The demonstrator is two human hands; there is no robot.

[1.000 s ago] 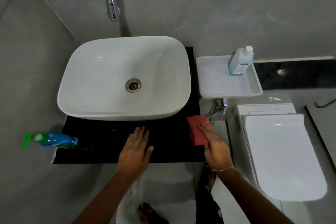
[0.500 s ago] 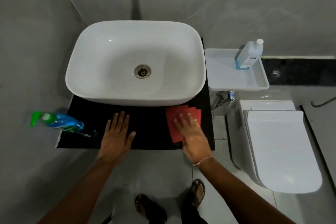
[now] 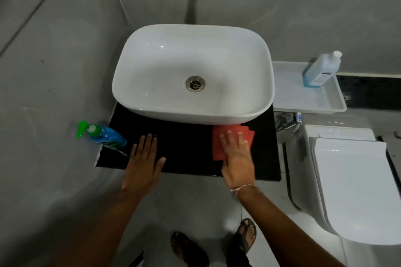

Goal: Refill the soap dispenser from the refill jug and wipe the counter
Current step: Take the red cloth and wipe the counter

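Wiping the black counter (image 3: 186,149) at lower centre of the frame with the right hand (image 3: 237,158), laid palm down on a red cloth (image 3: 218,143), fingers straight and slightly spread, pressing the cloth flat just in front of the white basin (image 3: 195,117). Bracing with the left hand (image 3: 142,158) at lower centre-left, palm down on bare counter, fingers straight and close together, thumb out to the side, holding nothing. To do the stroke well: spread the weight evenly through palm and fingers, sweep in long overlapping passes toward the left of the frame, push the cloth's far edge right under the basin's front curve, and lift the bracing hand out of the way before reaching it. Slow down near the soap dispenser (image 3: 104,135), blue with a green pump, at the left end of the counter close to the left fingertips; steady or lift it rather than shoving it off the edge. Probably soap inside, though impossible to read a level through the coloured body. At the right of the frame, the refill jug (image 3: 321,69), capped, standing in the far corner of a shallow white tray (image 3: 303,104), well apart from both hands, with pale blue liquid showing through its wall
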